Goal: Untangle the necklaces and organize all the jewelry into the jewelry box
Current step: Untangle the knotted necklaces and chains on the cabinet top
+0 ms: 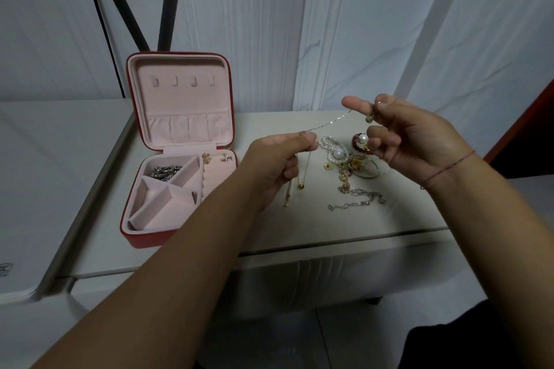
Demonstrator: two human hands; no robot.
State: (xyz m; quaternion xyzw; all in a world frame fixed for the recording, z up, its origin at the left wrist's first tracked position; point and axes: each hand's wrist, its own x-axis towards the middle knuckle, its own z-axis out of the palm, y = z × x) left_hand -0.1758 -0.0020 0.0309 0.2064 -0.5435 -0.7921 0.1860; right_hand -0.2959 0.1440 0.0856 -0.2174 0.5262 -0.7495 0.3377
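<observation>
Chain (329, 121) stretched taut between both hands above table (299, 228), probably to expose knots. Left hand (278, 159) fingers pinch one end, right hand (419, 141) pinches the other. Tangled pile (350, 165) below; open jewelry box (180, 99) left.

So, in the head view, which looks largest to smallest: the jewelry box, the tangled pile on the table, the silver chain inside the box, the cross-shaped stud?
1. jewelry box
2. tangled pile
3. silver chain
4. cross-shaped stud
Distances are similar, so this seems safe.
</observation>
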